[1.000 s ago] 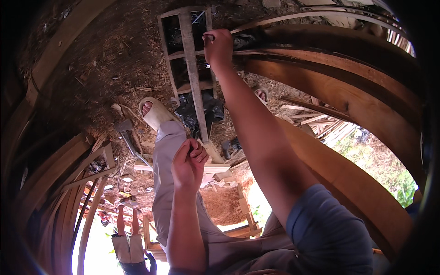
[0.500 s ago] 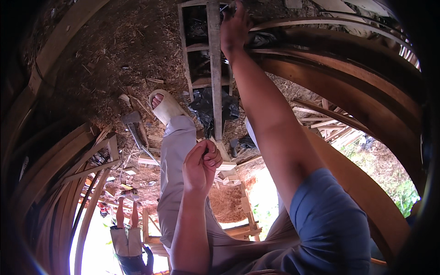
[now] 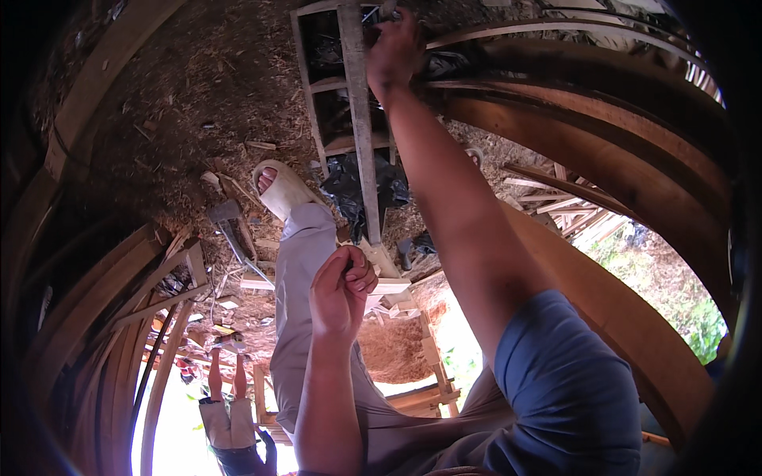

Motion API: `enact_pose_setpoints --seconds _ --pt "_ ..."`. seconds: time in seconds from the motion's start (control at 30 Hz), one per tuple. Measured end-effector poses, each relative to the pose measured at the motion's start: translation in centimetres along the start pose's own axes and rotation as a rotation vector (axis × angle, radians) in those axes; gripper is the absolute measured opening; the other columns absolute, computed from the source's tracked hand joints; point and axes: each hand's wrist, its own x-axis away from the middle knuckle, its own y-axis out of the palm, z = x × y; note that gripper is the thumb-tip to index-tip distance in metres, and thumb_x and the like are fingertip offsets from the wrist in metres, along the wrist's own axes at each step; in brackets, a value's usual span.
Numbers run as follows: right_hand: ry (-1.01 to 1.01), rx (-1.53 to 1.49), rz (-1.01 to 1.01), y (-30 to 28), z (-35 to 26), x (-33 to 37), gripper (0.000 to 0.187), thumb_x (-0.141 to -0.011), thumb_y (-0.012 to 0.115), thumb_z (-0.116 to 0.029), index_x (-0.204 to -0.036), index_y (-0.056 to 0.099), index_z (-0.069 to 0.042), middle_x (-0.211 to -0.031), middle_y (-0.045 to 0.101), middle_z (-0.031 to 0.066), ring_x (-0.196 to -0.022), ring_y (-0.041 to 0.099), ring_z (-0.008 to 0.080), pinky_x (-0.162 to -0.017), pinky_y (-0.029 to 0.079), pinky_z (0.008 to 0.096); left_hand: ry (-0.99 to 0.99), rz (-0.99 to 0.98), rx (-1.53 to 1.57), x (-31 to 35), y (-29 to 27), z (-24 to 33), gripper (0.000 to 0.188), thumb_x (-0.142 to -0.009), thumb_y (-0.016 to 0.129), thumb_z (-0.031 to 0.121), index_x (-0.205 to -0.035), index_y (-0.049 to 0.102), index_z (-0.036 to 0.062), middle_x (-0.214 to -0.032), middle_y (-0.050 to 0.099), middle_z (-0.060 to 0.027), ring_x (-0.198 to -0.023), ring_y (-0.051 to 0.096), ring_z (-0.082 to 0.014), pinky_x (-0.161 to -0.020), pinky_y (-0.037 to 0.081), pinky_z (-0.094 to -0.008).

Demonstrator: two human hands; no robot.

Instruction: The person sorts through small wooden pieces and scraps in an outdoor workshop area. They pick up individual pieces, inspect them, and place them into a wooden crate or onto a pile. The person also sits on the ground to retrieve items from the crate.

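Note:
My right hand (image 3: 394, 51) reaches far forward, to the far end of a narrow wooden frame (image 3: 355, 103) with open compartments. Its fingers are curled at the top edge of the view, beside a small shiny piece; what they grip is too dark to make out. My left hand (image 3: 341, 289) hovers in front of my lap with thumb and fingers pinched together. Anything inside that pinch is hidden. Between the two hands, black plastic sheeting (image 3: 349, 186) lies bunched under the near part of the frame.
Long curved planks (image 3: 571, 143) lean in from the right, more boards (image 3: 87, 293) from the left. An axe-like tool (image 3: 225, 211) lies on the chip-strewn ground left of my sandalled foot (image 3: 278, 186). Wood scraps (image 3: 579, 206) are piled at right. Another person (image 3: 228, 412) stands at lower left.
The frame and my right hand now appear slightly farther left, along with a small shift of the whole view. My left hand keeps its pinched shape.

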Motion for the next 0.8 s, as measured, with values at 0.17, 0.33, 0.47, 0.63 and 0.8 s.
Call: enact_pose_setpoints --seconds 0.17,0.33,0.47,0.63,0.8 --pt "0.136 -0.188 0.106 0.2 0.7 0.3 0.012 -0.082 0.073 -0.014 -0.086 0.071 -0.004 -0.123 0.059 0.0185 -0.119 0.056 0.0352 -0.104 0.043 0.0411 0.005 -0.002 -0.011 -0.1 0.2 0.0 0.026 -0.105 0.038 0.016 -0.087 0.048 0.0013 -0.070 0.036 0.0024 -0.063 0.036 -0.0087 -0.062 0.033 -0.0248" --pt "0.301 -0.329 0.033 0.0 0.9 0.4 0.009 -0.084 0.071 -0.012 -0.087 0.072 -0.003 -0.122 0.060 0.0180 -0.120 0.056 0.0330 -0.101 0.046 0.0393 0.003 0.008 -0.011 -0.2 0.1 -0.1 0.026 -0.105 0.039 0.017 -0.087 0.048 0.0011 -0.070 0.036 0.0024 -0.063 0.036 -0.0087 -0.062 0.033 -0.0248" --pt "0.291 -0.340 0.022 -0.5 0.9 0.5 0.011 -0.084 0.072 -0.012 -0.090 0.073 -0.002 -0.120 0.061 0.0180 -0.113 0.061 0.0330 -0.098 0.048 0.0378 -0.004 -0.006 -0.020 -0.2 -0.1 -0.2 0.028 -0.107 0.039 0.020 -0.087 0.049 0.0021 -0.069 0.035 0.0026 -0.064 0.036 -0.0094 -0.063 0.034 -0.0256" --pt "0.818 -0.864 -0.059 -2.6 0.6 1.8 0.018 -0.083 0.076 -0.013 -0.097 0.074 -0.001 -0.104 0.071 0.0131 -0.096 0.067 0.0234 -0.091 0.050 0.0337 0.077 -0.002 0.154 -0.5 0.8 -0.3 0.044 -0.107 0.039 0.039 -0.100 0.055 -0.0010 -0.084 0.050 -0.0070 -0.078 0.048 -0.0190 -0.079 0.040 -0.0331" --pt "1.007 -1.006 -0.092 -10.2 -2.8 3.6 0.021 -0.085 0.076 -0.010 -0.104 0.074 -0.002 -0.096 0.071 0.0035 -0.091 0.062 0.0127 -0.084 0.047 0.0279 0.153 -0.301 0.209 -0.8 0.8 0.1 0.071 -0.106 0.032 0.056 -0.123 0.052 -0.0098 -0.116 0.059 -0.0223 -0.116 0.053 -0.0346 -0.107 0.039 -0.0448"
